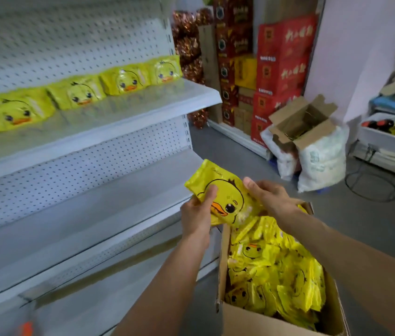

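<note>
The duck packet (225,197) is being pinched by the fingers (212,194) of the left hand (196,210) and the right hand (270,196); being gripped only at its slippery edges, it may be dropped.

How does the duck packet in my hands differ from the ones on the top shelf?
The held packet is gripped by the left hand and right hand, tilted by the cardboard box; the shelf packets stand in a row facing out. The held packet's duck lies slanted; theirs sit upright. Both share yellow wrap and a duck face.
</note>
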{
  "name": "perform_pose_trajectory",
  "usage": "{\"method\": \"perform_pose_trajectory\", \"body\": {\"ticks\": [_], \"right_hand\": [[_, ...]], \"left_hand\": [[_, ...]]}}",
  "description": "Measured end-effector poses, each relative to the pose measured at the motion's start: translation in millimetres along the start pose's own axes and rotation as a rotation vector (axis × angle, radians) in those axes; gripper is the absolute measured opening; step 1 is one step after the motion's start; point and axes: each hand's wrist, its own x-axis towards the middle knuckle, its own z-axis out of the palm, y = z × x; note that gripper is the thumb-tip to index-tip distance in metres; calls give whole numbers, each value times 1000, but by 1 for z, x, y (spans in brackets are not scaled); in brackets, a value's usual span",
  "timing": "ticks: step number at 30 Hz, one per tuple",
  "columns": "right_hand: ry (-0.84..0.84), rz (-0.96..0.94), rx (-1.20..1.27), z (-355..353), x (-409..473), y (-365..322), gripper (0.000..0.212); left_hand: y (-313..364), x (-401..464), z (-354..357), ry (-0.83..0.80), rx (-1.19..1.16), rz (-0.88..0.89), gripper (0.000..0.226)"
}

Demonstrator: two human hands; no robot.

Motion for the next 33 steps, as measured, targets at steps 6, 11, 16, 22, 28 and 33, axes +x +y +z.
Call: {"method": "perform_pose_trajectory", "body": {"ticks": [6,11,16,22,28,33], "right_hand": [[-198,19,223,40,-8,-34,26],[-101,-40,350,72,2,-71,21],[52,-292,135,116,16,-101,33],[128,-579,31,179,38,-148,41],[-88,-341,361,254,63,-199,46],[-269,-349,208,303,90,-225,32]], "left_hand": [[40,0,-22,203,-303,-72,30],[71,13,-60,198,-405,-29,29],[97,29,-105,205,-232,155,27],[149,57,-154,273,-225,208,32],[190,110,-217,250,-369,171,33],[222,147,-260,296,-229,323,36]]}}
